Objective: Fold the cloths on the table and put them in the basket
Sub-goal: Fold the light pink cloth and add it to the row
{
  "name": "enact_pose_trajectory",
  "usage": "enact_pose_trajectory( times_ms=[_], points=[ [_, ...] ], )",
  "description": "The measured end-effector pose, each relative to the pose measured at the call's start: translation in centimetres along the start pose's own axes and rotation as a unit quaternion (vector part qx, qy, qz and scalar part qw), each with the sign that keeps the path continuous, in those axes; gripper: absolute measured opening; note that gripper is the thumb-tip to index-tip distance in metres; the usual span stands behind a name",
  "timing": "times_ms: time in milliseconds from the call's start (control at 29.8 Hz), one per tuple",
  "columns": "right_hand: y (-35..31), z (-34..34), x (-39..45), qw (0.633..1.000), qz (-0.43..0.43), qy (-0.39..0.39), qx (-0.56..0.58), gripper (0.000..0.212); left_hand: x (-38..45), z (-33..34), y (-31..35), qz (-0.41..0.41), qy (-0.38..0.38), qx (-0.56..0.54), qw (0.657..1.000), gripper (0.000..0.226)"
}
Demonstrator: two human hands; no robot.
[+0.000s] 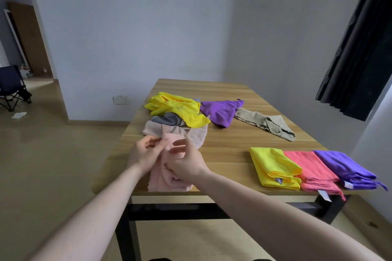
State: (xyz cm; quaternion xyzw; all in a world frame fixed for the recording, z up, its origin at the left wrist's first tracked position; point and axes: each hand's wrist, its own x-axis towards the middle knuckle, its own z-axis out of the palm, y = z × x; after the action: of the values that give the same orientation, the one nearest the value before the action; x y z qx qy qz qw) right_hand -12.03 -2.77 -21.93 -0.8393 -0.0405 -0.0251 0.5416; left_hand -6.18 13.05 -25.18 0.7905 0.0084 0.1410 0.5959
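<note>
A pale pink cloth (167,178) lies crumpled at the near left edge of the wooden table (229,142). My left hand (144,152) pinches its upper left edge, and my right hand (186,163) grips a bunch of it lower down. Behind it lie a beige-pink cloth (195,135), a grey cloth (167,119), a loose yellow cloth (176,108), a purple cloth (220,110) and a tan cloth (265,122). Three folded cloths sit at the near right: yellow (273,167), coral (311,169) and purple (347,167). No basket is in view.
A white wall stands behind the table, with sockets (121,99) low down. A dark curtain (360,44) hangs at the right. A folding chair (12,87) stands on the floor at the far left, near a doorway.
</note>
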Motion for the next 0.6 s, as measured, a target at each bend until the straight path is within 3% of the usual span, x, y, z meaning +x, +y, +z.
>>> enact_pose_trajectory(
  times_ms=[134, 201, 436, 604],
  points=[
    [1.1, -0.9, -1.3, 0.997, -0.051, 0.045, 0.023, 0.035, 0.3, 0.2, -0.6, 0.012, -0.004, 0.045, 0.999, 0.027],
    [1.7, -1.4, -1.6, 0.996, -0.063, 0.062, -0.023, 0.04, 0.4, 0.2, -0.7, 0.02, 0.005, 0.054, 0.998, 0.022],
    [3.1, -1.4, -1.8, 0.995, 0.058, 0.009, -0.081, 0.081, 0.2, 0.1, -0.8, 0.039, 0.011, 0.063, 0.997, 0.019],
    [2.9, -1.1, -1.3, 0.991, 0.08, -0.016, -0.109, 0.07, 0.2, 0.1, -0.7, 0.044, 0.024, 0.058, 0.997, 0.018]
  ],
)
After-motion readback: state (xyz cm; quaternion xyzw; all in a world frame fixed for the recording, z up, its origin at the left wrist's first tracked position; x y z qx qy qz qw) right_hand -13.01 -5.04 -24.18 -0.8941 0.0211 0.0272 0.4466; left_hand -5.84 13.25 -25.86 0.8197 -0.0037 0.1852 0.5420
